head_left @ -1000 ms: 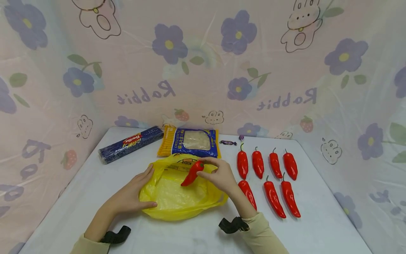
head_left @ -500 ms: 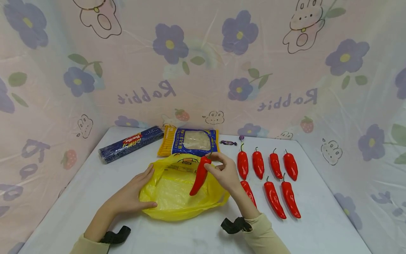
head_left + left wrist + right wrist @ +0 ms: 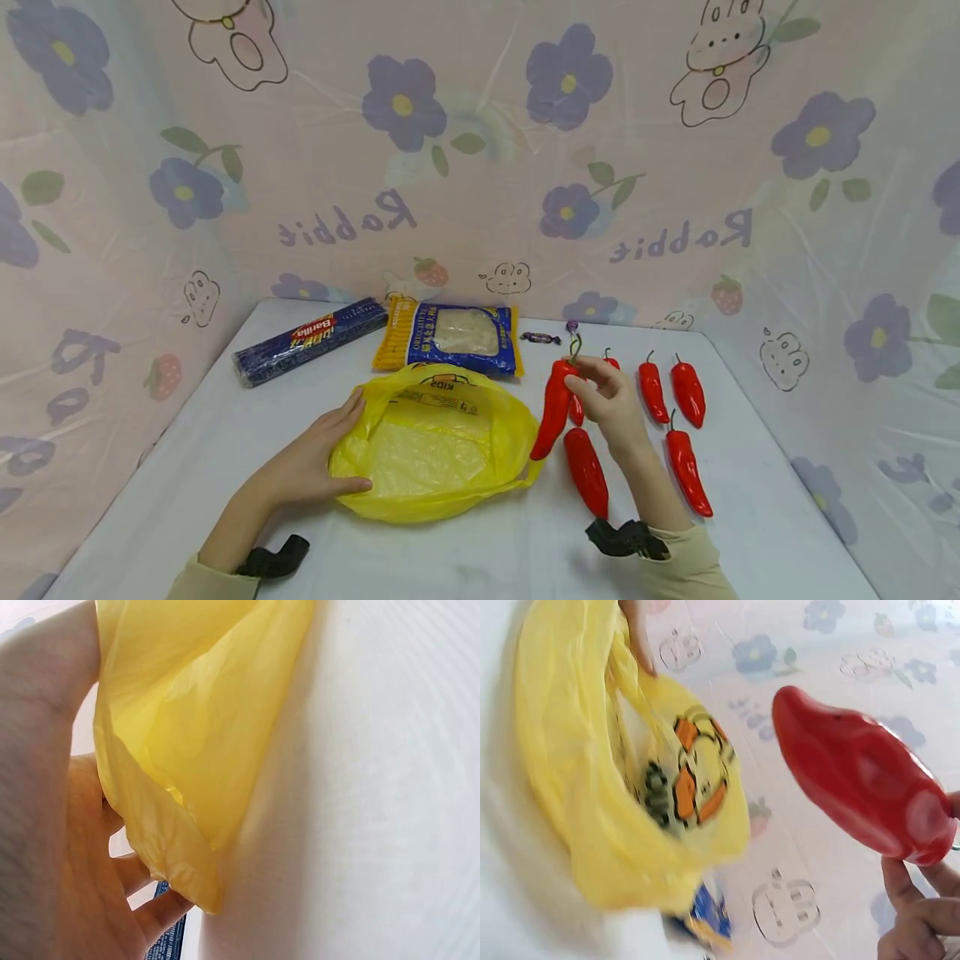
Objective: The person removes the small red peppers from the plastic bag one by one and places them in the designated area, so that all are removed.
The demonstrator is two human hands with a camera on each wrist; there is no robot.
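Note:
My left hand (image 3: 315,446) rests against the left side of a yellow plastic bag (image 3: 435,504), its fingers behind the side and its thumb at the front. The bag's mouth gapes upward, with nothing seen inside it. In the left wrist view, the fingers (image 3: 154,919) lie loosely along the outside of the yellow film. My right hand (image 3: 611,404) pinches a red chili pepper (image 3: 553,408) near its stem. That pepper hangs tilted by the bag's right edge, tip down and left. The right wrist view shows the held pepper (image 3: 862,780) apart from the bag (image 3: 562,772).
Several red peppers lie on the white table (image 3: 772,500) at right, including one pepper (image 3: 587,472) below the right hand. Behind the bag are a blue Barilla spaghetti pack (image 3: 311,340), an orecchiette pasta bag (image 3: 450,333) and a wrapped candy (image 3: 541,337). A patterned curtain (image 3: 480,167) surrounds the table.
My right hand has carried the pepper rightward, from over the bag's mouth to its right edge, and the pepper now hangs more upright. The left hand and bag have stayed nearly still.

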